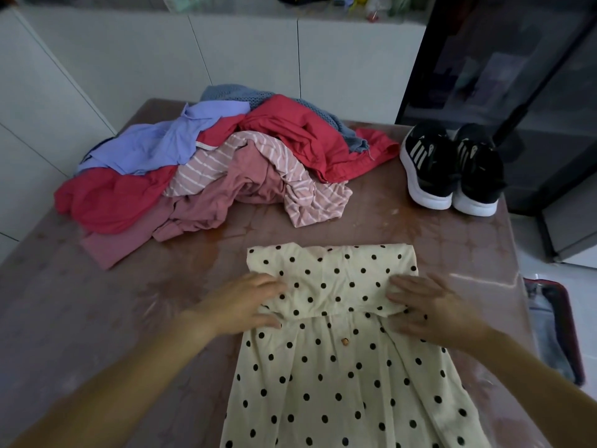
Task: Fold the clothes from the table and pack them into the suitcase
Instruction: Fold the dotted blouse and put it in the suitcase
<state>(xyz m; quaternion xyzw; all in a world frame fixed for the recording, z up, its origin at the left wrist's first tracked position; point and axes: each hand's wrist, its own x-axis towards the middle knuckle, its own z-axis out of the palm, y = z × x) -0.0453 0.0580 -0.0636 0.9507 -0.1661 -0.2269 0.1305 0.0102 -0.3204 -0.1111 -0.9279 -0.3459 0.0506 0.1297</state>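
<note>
Near side of the counter [97, 318], the spotted dress [326, 376] lies flat. Its top is turned down in a band across the middle, and the skirt runs out of view at the near edge.

Left hand [245, 302] sits on the band's left end, right hand [433, 308] on its right end. Both sets of fingers [403, 282] lie fairly straight and spread, pressing the cloth down rather than closing round it, with nothing gripped that I can see. It looks like the fold is being smoothed before the next turn.

Now the risks. The fabric looks thin and the counter glossy, so a lopsided push could skew the band and leave the sides uneven. The skirt is long; if part of it hangs over the near edge, its weight may drag the fold open.

Far left, the pile [210, 169] of unfolded clothes waits, and one striped piece reaches fairly near the dress, so a wide sweep could snag it. Shoes [452, 173] sit far right, well apart. The suitcase [555, 334] lies down at the right, off the counter, and a loosely folded dress could fall open on the carry across.
</note>
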